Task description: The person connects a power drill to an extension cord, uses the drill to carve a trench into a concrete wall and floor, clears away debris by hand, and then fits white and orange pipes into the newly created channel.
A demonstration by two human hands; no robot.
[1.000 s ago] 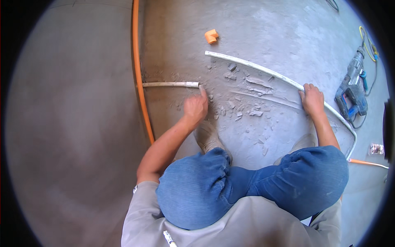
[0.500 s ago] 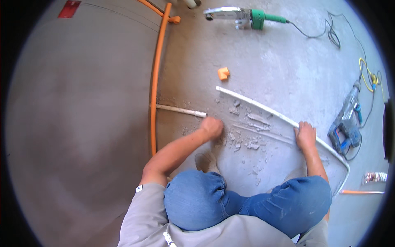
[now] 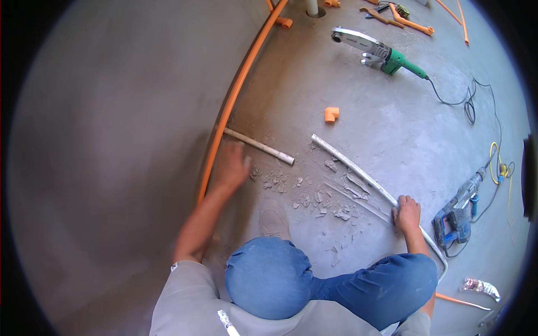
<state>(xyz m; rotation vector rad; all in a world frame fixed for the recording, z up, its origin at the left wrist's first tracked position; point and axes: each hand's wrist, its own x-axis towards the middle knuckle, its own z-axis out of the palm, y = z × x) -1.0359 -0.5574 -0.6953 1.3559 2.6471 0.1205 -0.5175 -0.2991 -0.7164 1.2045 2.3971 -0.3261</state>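
My right hand [image 3: 407, 214] is closed around a long white pipe [image 3: 358, 169] lying slantwise on the concrete floor, bent at its near right end. Smeared by motion, my left hand [image 3: 233, 166] hovers beside the orange pipe [image 3: 242, 84] that runs along the foot of the wall. Its fingers cannot be made out. Just beyond that hand, a short whitish pipe [image 3: 260, 147] sticks out from the wall base, its free end pointing right. Broken concrete bits [image 3: 322, 196] lie between the two white pipes. An orange elbow fitting [image 3: 331, 115] rests farther off.
A green-handled pipe welding tool [image 3: 395, 60] stands at the far side, its cord trailing right. To the right lies a rotary hammer drill [image 3: 457, 215]. Orange pipe pieces [image 3: 414, 25] are at the back. A crumpled foil packet [image 3: 481, 288] sits near right. The wall [image 3: 112, 140] borders the left.
My left hand has moved left from the short pipe's free end toward the wall. My right hand keeps its hold on the long pipe. The view has turned, showing more floor at the back.
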